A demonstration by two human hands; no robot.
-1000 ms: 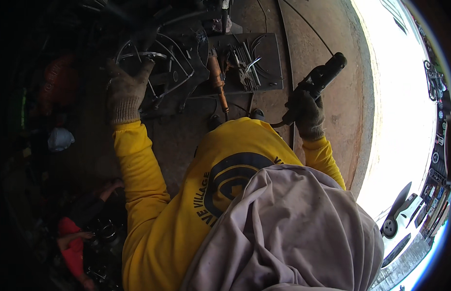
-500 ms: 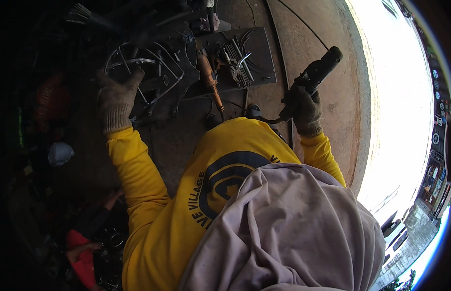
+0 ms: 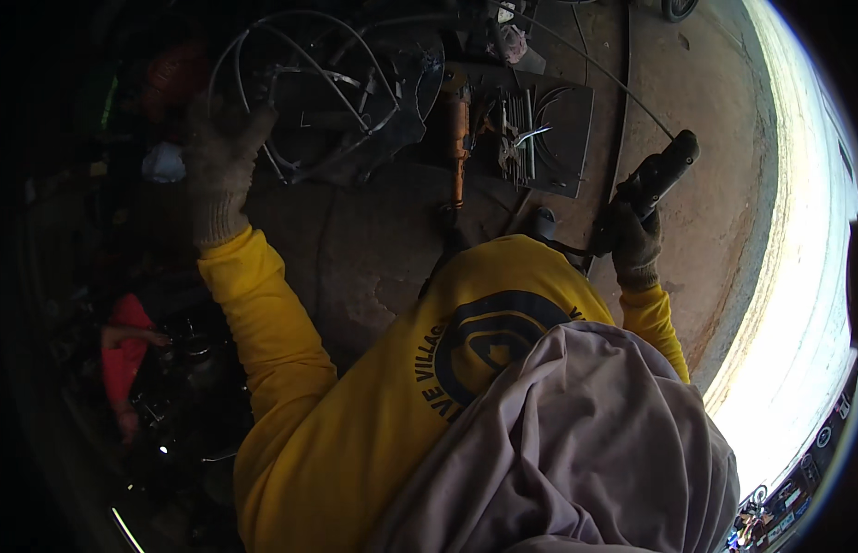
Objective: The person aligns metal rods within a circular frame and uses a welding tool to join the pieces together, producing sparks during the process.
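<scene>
My right hand (image 3: 634, 241), in a knitted work glove, is wrapped around a black electrode holder (image 3: 662, 175). A long thin welding rod (image 3: 602, 66) sticks out of its tip toward the upper left, and a dark cable leaves its rear end. My left hand (image 3: 228, 152), gloved too, is at the left rim of a round metal frame (image 3: 364, 129) made of bent rods. The frame's rim runs into the fingers; the thumb points up on its near side. Shadow hides the exact grip.
Right of the frame, an orange angle grinder (image 3: 459, 138) lies beside a dark metal plate (image 3: 573, 138). That plate bears a bundle of rods (image 3: 514, 138) and silver locking pliers (image 3: 530, 135). Another person's red garment (image 3: 124, 355) shows at lower left. Bright ground (image 3: 807, 304) lies to the right.
The view has shifted left, so the bench and grinder appear farther right. The frame has tilted at my left hand, its hoops standing out more. My right hand still grips the electrode holder.
</scene>
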